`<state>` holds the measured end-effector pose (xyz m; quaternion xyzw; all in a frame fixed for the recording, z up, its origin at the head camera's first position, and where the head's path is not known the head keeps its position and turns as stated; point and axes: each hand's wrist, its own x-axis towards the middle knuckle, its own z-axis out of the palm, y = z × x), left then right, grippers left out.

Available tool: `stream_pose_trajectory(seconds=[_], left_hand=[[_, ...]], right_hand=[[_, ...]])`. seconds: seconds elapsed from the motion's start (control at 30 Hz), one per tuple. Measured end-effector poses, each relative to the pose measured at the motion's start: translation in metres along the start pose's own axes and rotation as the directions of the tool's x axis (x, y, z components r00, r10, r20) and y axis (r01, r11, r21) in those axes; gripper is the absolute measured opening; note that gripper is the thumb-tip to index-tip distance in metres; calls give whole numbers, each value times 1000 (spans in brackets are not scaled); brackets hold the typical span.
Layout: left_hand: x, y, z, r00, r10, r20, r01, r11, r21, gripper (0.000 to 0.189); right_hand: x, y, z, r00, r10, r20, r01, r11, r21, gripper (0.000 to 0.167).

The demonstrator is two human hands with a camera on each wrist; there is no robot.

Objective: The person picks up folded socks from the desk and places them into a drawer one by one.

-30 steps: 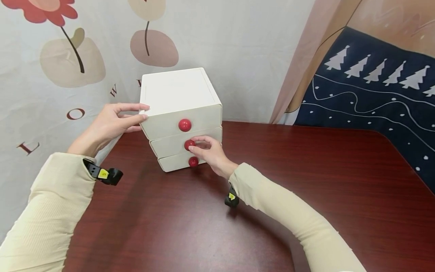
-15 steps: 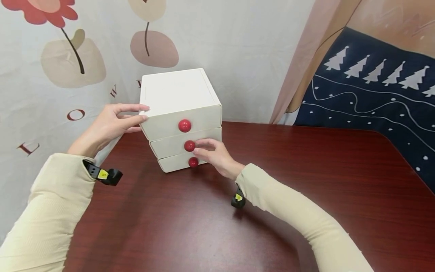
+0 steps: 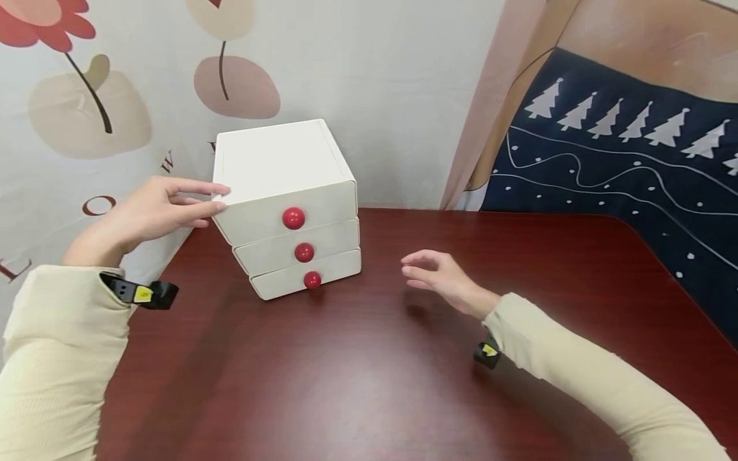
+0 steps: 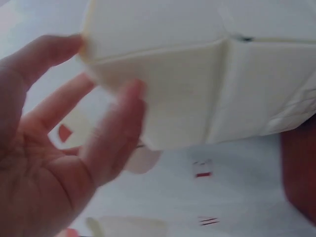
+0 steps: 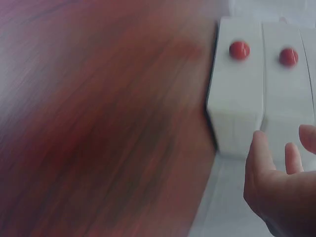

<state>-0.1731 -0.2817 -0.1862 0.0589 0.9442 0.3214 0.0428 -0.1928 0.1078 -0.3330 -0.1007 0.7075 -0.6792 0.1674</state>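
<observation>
A white three-drawer cabinet (image 3: pixel 285 160) stands on the dark red-brown table, all three drawers closed. Round red knobs mark the top drawer (image 3: pixel 294 218), the middle drawer (image 3: pixel 304 252) and the bottom drawer (image 3: pixel 312 280). At the cabinet's upper front left corner is my left hand (image 3: pixel 147 214), fingers fairly straight and fingertips right at the edge. Its thumb (image 4: pixel 121 128) overlaps the cabinet's side in the left wrist view. Well to the right of the cabinet, my right hand (image 3: pixel 446 282) hovers over the table with fingers loosely bent and nothing in them.
Behind the cabinet hangs a pale flower-print cloth (image 3: pixel 392 115). A navy cloth with white trees (image 3: pixel 611 160) covers the back right. The table (image 3: pixel 323 378) stretches in front of the cabinet and off to the right. Each wrist wears a black strap with a camera.
My right hand has let go of the middle knob and moved right, away from the cabinet. The left hand stays at the corner. The head view has shifted slightly to the right.
</observation>
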Motion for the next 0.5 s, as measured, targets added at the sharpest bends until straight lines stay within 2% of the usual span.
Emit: stream_pose_trajectory(seconds=[0.07,0.17,0.23,0.27,0.3,0.37,0.4,0.43,0.5], left_hand=[[-1,1,-5,1000,8,11,-9,996,87,53],[-3,2,-8,999,39,-13,-36,990,139,53],[-7,3,-5,993,71,-89,-60,991,122,51],[-9,4,-2,985,90,-145,-79,993,85,49],[-11,7,1,971,108,-215,-102,994,39,46],[-14,14,13,918,139,-370,-178,981,-74,39],[-13,19,20,881,155,-448,-231,965,-122,35],[-13,25,29,839,170,-517,-295,940,-171,32],[-10,37,49,760,195,-620,-423,873,-244,28]], right_hand=[[-6,-2,-14,1000,-1,-16,0,999,-42,34],[-13,-9,-33,998,-26,-50,21,995,-96,36],[-17,-14,-45,995,-60,-76,48,987,-152,37],[-19,-17,-50,993,-83,-88,66,981,-184,38],[-21,-20,-56,989,-108,-102,82,970,-228,38],[-25,-26,-66,977,-168,-129,115,932,-344,37],[-27,-28,-70,970,-197,-143,126,908,-399,37],[-28,-30,-73,962,-226,-157,133,882,-453,36],[-30,-34,-78,943,-282,-178,148,832,-534,34]])
